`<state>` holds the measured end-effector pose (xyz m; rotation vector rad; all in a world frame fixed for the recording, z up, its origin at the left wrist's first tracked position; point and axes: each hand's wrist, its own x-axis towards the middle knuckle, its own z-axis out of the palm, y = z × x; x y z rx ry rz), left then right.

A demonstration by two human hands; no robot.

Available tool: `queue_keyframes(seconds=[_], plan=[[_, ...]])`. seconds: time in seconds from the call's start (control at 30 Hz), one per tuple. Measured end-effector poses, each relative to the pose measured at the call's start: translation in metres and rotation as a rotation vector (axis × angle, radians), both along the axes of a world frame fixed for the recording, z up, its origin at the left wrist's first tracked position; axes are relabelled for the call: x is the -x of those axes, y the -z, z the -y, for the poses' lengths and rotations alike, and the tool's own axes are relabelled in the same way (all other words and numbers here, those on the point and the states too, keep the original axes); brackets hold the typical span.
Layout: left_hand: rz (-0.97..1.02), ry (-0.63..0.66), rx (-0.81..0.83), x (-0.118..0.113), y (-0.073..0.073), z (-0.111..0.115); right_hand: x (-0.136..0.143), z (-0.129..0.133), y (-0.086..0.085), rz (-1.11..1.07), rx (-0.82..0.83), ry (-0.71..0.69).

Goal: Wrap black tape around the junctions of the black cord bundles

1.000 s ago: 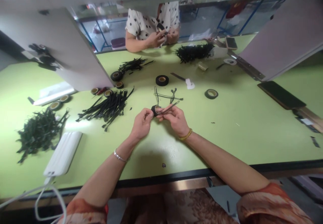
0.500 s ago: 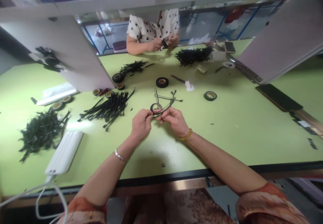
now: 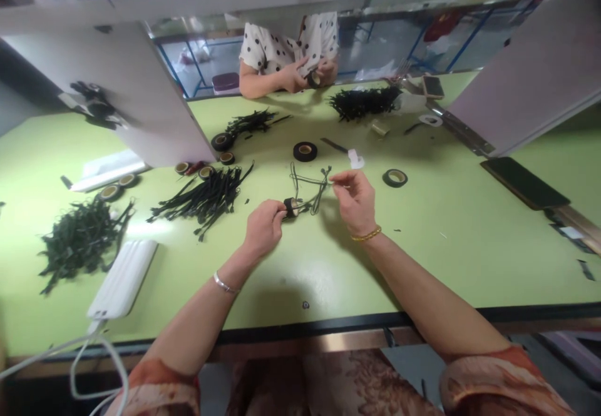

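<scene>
While left hand (image 3: 263,227) pinches tape roll (image 3: 290,206) | right hand (image 3: 355,200) pinches wire (image 3: 313,192) just beyond

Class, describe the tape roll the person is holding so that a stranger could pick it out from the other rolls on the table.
Start at the green table and find the two bare forearms reaching in from its near edge. The left hand pinches a small black tape roll joined to thin black wires. Unlike the other rolls, which lie flat on the table, this one is held in fingers.
</scene>
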<state>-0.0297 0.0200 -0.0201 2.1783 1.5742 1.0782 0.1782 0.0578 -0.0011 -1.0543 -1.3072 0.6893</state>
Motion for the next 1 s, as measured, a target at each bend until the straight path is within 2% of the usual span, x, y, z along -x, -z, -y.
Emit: queue_keyframes(seconds=[0.07,0.13,0.27,0.4,0.5,0.6,0.67,0.83,1.0], plan=[[-0.082,0.075,-0.066,-0.001,0.003,0.001,-0.003,0.001,-0.006,0.096,-0.060,-0.028],[-0.157,0.133,-0.143,-0.002,0.006,0.003,-0.004,0.004,-0.012,0.220,-0.021,-0.140],[-0.272,0.178,-0.309,-0.003,0.009,0.004,-0.002,0.011,-0.018,0.508,0.230,-0.427],[-0.353,0.202,-0.394,-0.001,0.008,0.003,0.003,0.013,-0.020,0.691,0.391,-0.568],[-0.405,0.234,-0.444,0.000,0.005,0.003,0.005,0.011,-0.016,0.630,0.479,-0.620],[-0.450,0.252,-0.469,0.000,0.003,0.003,0.008,0.010,-0.009,0.477,0.551,-0.632],[-0.470,0.266,-0.490,0.000,0.002,0.004,0.011,0.011,-0.005,0.361,0.614,-0.606],[-0.488,0.303,-0.552,-0.004,0.002,0.004,0.020,0.018,0.002,0.114,0.708,-0.427],[-0.531,0.321,-0.582,-0.008,-0.001,0.007,0.026,0.023,0.004,-0.047,0.676,-0.452]])
